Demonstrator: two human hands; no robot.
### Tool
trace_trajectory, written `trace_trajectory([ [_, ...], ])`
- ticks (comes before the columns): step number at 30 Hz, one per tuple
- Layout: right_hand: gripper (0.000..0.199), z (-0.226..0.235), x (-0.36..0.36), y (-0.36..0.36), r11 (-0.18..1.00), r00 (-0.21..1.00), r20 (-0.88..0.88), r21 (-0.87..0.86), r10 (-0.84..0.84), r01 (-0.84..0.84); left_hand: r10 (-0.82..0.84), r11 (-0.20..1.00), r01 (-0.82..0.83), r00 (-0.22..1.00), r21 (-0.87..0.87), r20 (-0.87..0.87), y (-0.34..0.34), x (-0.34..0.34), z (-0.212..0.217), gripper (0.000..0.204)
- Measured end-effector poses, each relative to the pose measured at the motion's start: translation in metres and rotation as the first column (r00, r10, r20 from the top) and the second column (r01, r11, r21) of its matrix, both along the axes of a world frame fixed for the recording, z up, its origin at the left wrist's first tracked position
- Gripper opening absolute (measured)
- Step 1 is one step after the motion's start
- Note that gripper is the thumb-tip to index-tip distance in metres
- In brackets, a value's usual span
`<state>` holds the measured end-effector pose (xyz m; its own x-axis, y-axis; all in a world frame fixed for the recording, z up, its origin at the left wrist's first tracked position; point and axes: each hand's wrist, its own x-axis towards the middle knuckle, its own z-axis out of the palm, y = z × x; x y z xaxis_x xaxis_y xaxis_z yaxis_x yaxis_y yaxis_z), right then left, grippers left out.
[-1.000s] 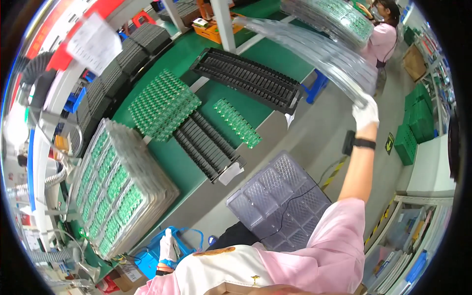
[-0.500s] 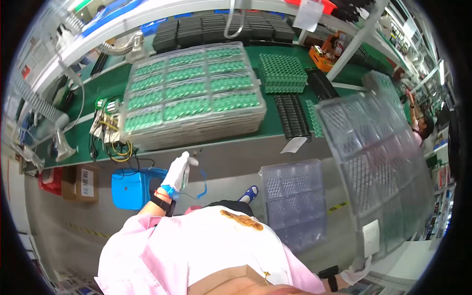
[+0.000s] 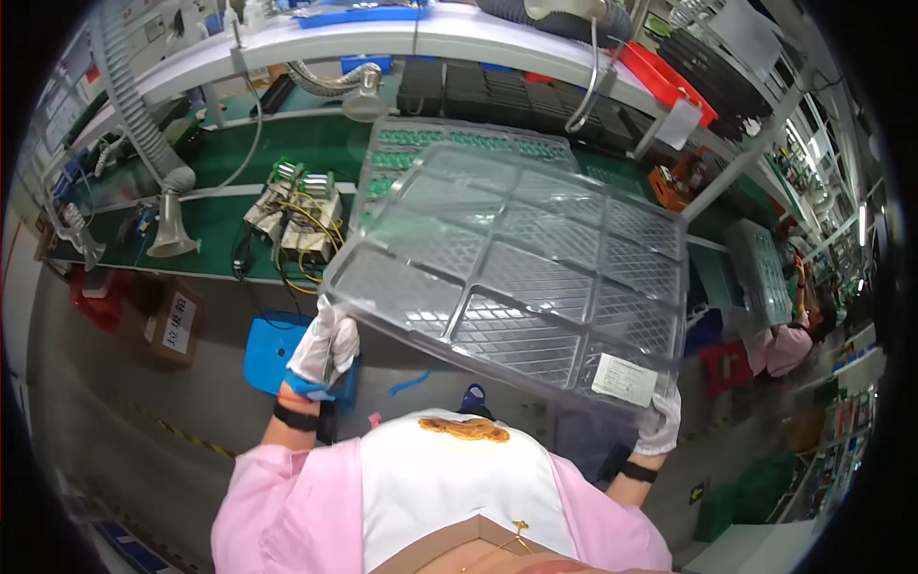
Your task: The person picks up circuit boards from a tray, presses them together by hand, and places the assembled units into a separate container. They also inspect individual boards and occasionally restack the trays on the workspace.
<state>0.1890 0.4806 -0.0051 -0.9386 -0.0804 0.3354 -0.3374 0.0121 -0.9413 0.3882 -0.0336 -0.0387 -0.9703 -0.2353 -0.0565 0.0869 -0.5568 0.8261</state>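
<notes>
Between my hands is a large clear plastic tray point(image 3: 521, 330) with rows of compartments and a white label point(image 3: 623, 380) near its right front corner. My white-gloved left hand point(image 3: 325, 349) is closed at its left front corner. Under the label, my white-gloved right hand point(image 3: 660, 423) grips the right front corner, its fingers partly hidden. The tray is tilted and covers much of a stack of trays holding green pieces point(image 3: 411, 139) on the green workbench point(image 3: 335, 134).
White devices with yellow cables point(image 3: 304, 225) stand left of the stack. Fume extraction nozzles point(image 3: 173, 225) hang over the bench. A blue stool point(image 3: 271, 356) and a cardboard box point(image 3: 174, 325) sit below. Overhead runs a white shelf point(image 3: 325, 38). Another person point(image 3: 786, 346) works at the right.
The clear tray has swung from my right side to in front of me, over the tray stack. My left hand has come to its left corner, and my right hand has moved forward with it.
</notes>
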Motion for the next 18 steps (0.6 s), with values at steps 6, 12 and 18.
trace_trajectory([
  [6,0.043,-0.012,-0.094,-0.081,0.9,0.876,0.243,-0.245,0.416,-0.36,0.46,0.882,-0.469,0.876,0.035,0.146,-0.012,-0.013,0.014,0.039],
  [12,0.042,-0.043,-0.18,-0.134,0.828,0.789,0.329,-0.424,0.519,-0.367,0.57,0.821,-0.558,0.806,-0.116,0.158,-0.032,-0.074,0.034,0.03],
  [18,0.039,-0.06,-0.29,-0.164,0.897,0.84,0.331,-0.057,0.431,-0.438,0.539,0.837,-0.537,0.774,-0.107,0.332,-0.046,-0.146,-0.006,0.033],
])
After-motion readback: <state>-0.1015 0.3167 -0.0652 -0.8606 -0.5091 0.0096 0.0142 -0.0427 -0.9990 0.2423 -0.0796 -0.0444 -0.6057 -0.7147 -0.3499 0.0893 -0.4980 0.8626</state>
